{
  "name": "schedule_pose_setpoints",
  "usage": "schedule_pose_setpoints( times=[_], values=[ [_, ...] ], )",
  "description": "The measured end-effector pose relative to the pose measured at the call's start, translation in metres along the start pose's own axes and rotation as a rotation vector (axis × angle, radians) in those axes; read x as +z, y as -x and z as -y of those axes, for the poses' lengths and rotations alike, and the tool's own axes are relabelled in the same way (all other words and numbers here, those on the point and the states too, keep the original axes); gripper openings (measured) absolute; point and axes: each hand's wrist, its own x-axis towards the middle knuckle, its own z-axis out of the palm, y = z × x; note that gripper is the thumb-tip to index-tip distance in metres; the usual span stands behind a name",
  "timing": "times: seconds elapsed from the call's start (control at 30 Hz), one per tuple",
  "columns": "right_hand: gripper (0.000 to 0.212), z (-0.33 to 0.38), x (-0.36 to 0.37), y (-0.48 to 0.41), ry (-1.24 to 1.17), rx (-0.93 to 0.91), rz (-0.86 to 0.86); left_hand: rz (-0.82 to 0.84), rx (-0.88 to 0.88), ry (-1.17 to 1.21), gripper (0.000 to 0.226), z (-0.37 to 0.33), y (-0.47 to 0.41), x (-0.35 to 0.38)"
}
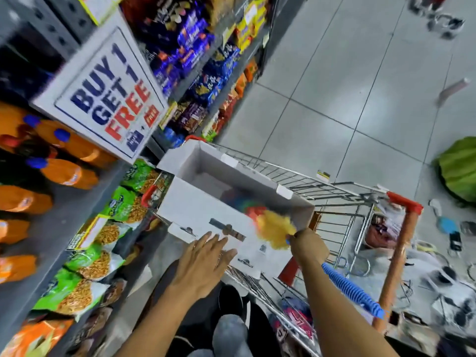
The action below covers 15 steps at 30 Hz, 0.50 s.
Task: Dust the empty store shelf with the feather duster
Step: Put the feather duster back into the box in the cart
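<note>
The right hand [307,244] gripped the duster [277,229] over the box [203,212] in the cart [334,191]; the left hand [203,264], fingers spread and empty, hovered near the box.

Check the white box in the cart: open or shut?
Open. The box has its flaps folded outward and its inside shows, with colourful items lying in it. The duster head hangs over its near edge.
</note>
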Motion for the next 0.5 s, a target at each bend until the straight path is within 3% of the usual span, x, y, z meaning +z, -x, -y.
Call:
schedule_pose_setpoints(
  times=[0.2,0.5],
  values=[
    [0.040,-0.016,0.032,-0.033,-0.048,0.059,0.074,0.026,-0.038,-0.029,0.060,0.017,-0.010,0.027],
    [0.029,-0.025,0.048,-0.046,0.146,-0.065,0.086,0.056,-0.059,-0.045,0.058,0.010,-0.015,0.032]
  ],
)
